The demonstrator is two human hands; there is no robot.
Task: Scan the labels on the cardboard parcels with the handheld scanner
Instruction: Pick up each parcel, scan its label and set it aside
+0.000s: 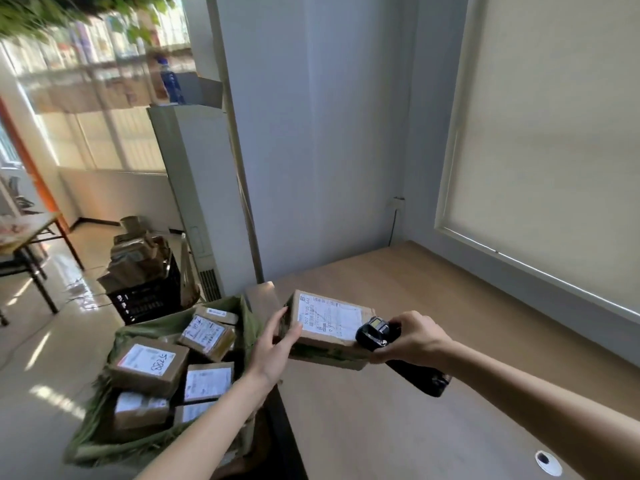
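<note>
Parcel (pixel 329 332) held up over the counter's (pixel 433 341) left edge, label (pixel 329 317) facing up, print reads roughly "507 N705 A62". Left hand (pixel 277 348) grips its left end, thumb on the label. Right hand (pixel 410 337) clamped round the black scanner (pixel 375 332), head touching the label's right edge. Counter is light wood, one cable hole (pixel 547 462). Left of it, a green sack (pixel 104 410) on the floor holds six labelled boxes (pixel 149 365); one is marked "5-2882". Behind it, a black crate (pixel 145 296) of parcels. Grey wall, blind drawn.

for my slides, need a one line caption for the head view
Left hand steadies a labelled parcel while right hand aims the scanner.
</note>
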